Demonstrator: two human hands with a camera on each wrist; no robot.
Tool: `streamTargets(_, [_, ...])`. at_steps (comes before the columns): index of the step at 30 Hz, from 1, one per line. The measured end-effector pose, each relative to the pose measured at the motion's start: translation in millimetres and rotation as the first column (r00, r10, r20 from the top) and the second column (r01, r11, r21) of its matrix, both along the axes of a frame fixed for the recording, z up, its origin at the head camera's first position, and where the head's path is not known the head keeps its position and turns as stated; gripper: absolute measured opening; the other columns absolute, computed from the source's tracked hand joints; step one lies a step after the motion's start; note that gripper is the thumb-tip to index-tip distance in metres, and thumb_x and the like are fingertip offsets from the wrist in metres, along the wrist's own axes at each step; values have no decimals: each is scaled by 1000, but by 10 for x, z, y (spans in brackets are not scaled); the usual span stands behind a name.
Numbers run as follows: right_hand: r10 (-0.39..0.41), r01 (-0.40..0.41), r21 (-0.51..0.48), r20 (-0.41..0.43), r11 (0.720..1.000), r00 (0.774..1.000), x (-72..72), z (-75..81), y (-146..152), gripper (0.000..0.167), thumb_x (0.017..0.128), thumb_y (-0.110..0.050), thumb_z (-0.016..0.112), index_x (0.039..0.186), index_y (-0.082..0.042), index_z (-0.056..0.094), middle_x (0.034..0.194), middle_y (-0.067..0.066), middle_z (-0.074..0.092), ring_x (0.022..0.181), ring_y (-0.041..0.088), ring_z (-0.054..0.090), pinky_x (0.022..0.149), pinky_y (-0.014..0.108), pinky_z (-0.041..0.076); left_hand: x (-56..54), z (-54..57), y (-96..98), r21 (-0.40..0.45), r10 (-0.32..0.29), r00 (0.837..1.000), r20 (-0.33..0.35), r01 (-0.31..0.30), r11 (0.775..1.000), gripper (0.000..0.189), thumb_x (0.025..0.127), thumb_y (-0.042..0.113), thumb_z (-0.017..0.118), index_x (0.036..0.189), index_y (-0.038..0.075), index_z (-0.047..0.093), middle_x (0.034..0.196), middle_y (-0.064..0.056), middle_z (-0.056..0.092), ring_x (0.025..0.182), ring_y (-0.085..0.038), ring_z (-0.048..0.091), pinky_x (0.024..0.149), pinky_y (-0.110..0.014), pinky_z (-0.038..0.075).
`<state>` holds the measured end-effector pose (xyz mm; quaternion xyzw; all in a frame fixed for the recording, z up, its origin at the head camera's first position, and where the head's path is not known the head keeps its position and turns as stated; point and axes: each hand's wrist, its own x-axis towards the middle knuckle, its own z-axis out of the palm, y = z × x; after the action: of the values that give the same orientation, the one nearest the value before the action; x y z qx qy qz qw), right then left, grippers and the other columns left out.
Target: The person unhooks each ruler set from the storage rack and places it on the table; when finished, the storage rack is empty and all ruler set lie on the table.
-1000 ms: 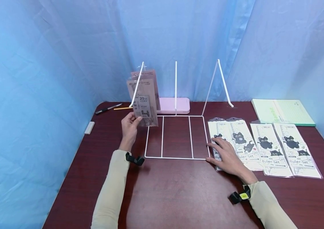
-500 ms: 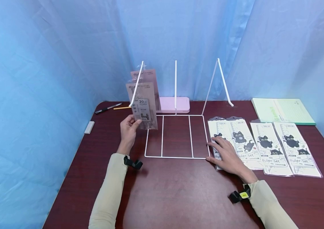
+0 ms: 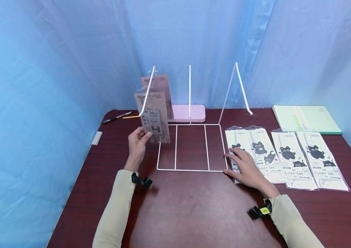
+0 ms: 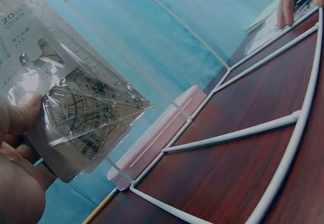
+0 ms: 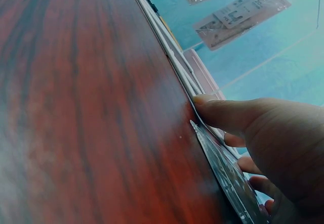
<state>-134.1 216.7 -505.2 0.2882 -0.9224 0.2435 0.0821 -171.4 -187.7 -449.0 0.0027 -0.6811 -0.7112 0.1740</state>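
Between thumb and fingers, my left hand (image 3: 136,146) pinches the lower left edge of a packaged ruler set (image 3: 158,103), upright beside the left arm of a white wire rack (image 3: 191,170). Clear rulers and a protractor (image 4: 76,102) show through its bag in the left wrist view. Behind it, a second packaged ruler set (image 3: 165,86) hangs at that same rack arm. My right hand (image 3: 251,172) lies with spread, relaxed fingers at the rack's front right corner, thumb at the wire, over the nearest cat-print ruler set (image 3: 240,137).
More cat-print ruler sets (image 3: 287,151) lie to the right, below a green-edged notepad (image 3: 315,119). A pink case (image 3: 194,112) sits behind the rack. On the left are a black pen (image 3: 113,119), a yellow pencil (image 3: 130,117) and a white eraser (image 3: 97,138).
My left hand has drawn the front ruler set slightly down, left and toward me, away from the one hanging behind. My right hand has stayed in place.
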Motion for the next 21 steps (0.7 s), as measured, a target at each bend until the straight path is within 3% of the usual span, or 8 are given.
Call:
streamTargets(9, [-2,2,-1,-2,1000,1000,-5,4,9,59,81,-28,81,132,-5,62,142,23,52,135,46,42,109,64,31,88,27,-30,-56,20,999,42,-17,998,16,92,-7,63,106,-15,65,78,19,70,74,-2,63,66,-24,51])
streamTargets(21, [-4,4,1,7,1000,1000,0,-2,0,59,81,-28,81,132,-5,62,143,23,52,136,46,42,109,65,30,217,36,-71,-55,11,997,82,-7,998,15,91,-8,64,106,-13,66,77,17,69,72,-2,60,66,-22,49])
